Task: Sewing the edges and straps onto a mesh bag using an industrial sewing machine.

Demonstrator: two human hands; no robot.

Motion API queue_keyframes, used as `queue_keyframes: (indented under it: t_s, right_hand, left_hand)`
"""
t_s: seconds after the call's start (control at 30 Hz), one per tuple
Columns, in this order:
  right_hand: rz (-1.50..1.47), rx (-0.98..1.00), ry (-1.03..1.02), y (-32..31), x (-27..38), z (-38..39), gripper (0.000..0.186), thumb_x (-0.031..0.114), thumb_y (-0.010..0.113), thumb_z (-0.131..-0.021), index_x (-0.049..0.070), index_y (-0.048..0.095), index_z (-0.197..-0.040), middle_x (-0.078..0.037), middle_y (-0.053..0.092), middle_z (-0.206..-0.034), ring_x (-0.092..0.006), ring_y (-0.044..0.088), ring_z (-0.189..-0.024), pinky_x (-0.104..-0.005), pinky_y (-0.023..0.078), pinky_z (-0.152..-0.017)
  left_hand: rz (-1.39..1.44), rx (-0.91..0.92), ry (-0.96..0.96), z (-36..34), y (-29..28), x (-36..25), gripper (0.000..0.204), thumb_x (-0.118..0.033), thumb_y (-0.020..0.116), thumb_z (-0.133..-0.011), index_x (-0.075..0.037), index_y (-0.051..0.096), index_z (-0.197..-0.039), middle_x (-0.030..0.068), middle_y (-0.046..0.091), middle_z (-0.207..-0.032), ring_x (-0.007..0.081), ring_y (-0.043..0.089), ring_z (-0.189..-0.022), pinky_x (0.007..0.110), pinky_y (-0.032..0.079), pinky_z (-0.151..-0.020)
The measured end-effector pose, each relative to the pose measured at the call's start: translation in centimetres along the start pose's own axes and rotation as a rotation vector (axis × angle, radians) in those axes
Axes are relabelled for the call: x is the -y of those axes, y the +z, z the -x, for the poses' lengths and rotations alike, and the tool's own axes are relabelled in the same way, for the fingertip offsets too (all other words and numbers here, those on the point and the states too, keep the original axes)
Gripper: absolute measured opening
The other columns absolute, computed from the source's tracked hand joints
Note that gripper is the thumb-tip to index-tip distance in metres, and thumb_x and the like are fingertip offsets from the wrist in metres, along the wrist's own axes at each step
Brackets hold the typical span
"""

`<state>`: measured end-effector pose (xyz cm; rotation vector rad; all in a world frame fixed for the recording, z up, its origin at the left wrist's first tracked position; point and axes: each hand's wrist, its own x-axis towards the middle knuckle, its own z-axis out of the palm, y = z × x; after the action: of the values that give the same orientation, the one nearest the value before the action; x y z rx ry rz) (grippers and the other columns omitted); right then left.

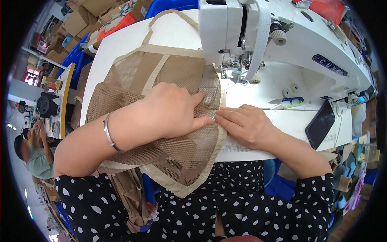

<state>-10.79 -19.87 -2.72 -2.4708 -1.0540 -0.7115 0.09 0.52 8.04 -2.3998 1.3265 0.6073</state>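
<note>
A tan mesh fabric piece with beige binding (119,64) and a strap lies across the white sewing table, its right edge just below the machine's needle and presser foot (229,71). My left hand (173,111), wearing a silver bangle, rests on the mesh with thumb and forefinger spread; its other fingertips are tucked out of sight. My right hand (246,125) has its fingers together, gripping the bound right edge of the fabric.
The white sewing machine (282,40) fills the back right. Small bobbins (292,88), blue-and-green snips (290,103) and a black phone (322,123) sit at right. Blue bins (78,60) and cartons (72,22) crowd the left; a co-worker (38,161) sits at far left.
</note>
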Motion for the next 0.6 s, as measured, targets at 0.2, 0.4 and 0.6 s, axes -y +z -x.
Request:
queue_keyframes:
  t_s: [0.2,0.4,0.6]
  right_hand:
    - [-0.01,-0.004,0.028,-0.1,0.1,-0.1,0.039,0.005,0.074,-0.072,-0.003,0.072,-0.11,-0.015,0.074,-0.111,-0.0246,0.074,-0.095,-0.0334,0.058,-0.071]
    - [-0.042,-0.028,0.099,0.1,0.1,-0.4,0.027,0.007,0.071,-0.077,0.0,0.072,-0.103,-0.01,0.073,-0.105,-0.0201,0.073,-0.09,-0.033,0.055,-0.072]
    - [-0.042,-0.022,0.148,0.0,-0.2,-0.4,0.025,0.006,0.072,-0.077,0.001,0.073,-0.101,-0.01,0.074,-0.104,-0.0204,0.073,-0.089,-0.0332,0.056,-0.072]
  left_hand:
    - [0.066,0.088,-0.071,-1.6,-0.2,1.2,0.083,-0.068,0.032,-0.103,-0.006,0.037,-0.159,0.0403,0.045,-0.146,0.0456,0.064,-0.12,0.046,0.051,-0.103]
    - [0.167,0.11,-0.076,-2.9,0.2,1.9,0.084,-0.065,0.033,-0.104,-0.006,0.026,-0.163,0.0468,0.026,-0.154,0.0548,0.058,-0.124,0.047,0.046,-0.11]
    - [0.01,-0.391,-0.083,-2.3,2.6,0.7,0.063,-0.045,0.054,-0.102,-0.01,0.045,-0.154,0.0307,0.043,-0.155,0.0438,0.052,-0.136,0.051,0.039,-0.116]
